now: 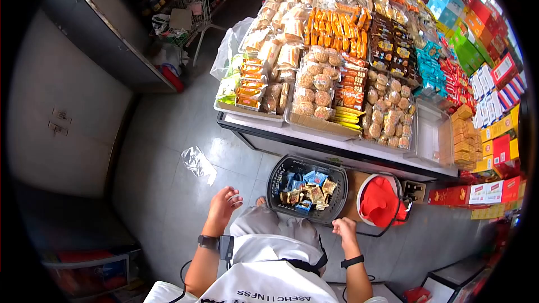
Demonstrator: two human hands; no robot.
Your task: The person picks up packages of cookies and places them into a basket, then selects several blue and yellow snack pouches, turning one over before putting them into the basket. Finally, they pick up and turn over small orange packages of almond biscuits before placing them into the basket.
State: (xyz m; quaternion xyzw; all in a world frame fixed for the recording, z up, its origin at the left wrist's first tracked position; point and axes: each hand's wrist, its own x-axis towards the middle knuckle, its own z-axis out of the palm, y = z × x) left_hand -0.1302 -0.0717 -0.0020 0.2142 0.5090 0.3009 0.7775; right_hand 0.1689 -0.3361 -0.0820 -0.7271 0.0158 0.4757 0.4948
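Item: left hand (224, 205), wristwatch (208, 241) on the wrist, palm down, fingers spread, gripping nothing, held over the grey tiled floor (163, 191) just left of the basket. Item: right hand (343, 229), black band (352, 261) on the wrist, fingers curled into a loose fist at the near right rim of the basket; whether anything is pinched inside cannot be told. Item: black plastic basket (273, 185), standing on the floor against the near edge of the display table (314, 141), between the two hands. Contents: small snack packets (306, 191), blue and tan, lying in a loose heap on its bottom. Item: red round container (379, 202), on the floor just right of the basket. Item: crumpled clear plastic film (197, 163), on the floor to the left, well apart from the basket. Item: round biscuits in bags (317, 84), in a cardboard tray at the table's near edge.
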